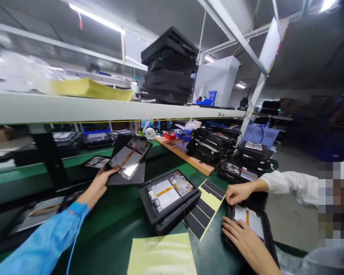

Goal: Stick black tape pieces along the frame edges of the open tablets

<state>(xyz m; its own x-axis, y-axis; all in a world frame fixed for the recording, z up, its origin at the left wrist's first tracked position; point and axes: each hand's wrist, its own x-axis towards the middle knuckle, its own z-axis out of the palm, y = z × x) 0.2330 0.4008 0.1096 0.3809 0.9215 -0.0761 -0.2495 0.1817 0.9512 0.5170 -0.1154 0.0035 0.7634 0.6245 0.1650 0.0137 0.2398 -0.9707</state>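
Note:
My left hand [99, 185], in a blue sleeve, grips the lower left edge of an open tablet-like device [130, 156] that is tilted, with a battery and an orange ribbon showing. A dark flat tray [137, 176] lies under and behind it. To the right, a similar device [167, 191] rests in a stack of black foam trays [160, 225] on the green table. A yellow sheet with black strips [205, 210] lies beside that stack, and a plain yellow sheet [162, 256] is at the near edge. My right hand is out of view.
At the right, a co-worker's two hands [246, 240] work on another device [252, 221]. Black trays [215, 143] are piled on a wooden board [189, 156]. A white shelf beam [117, 110] crosses above the table, with stacked black trays [172, 72] on it.

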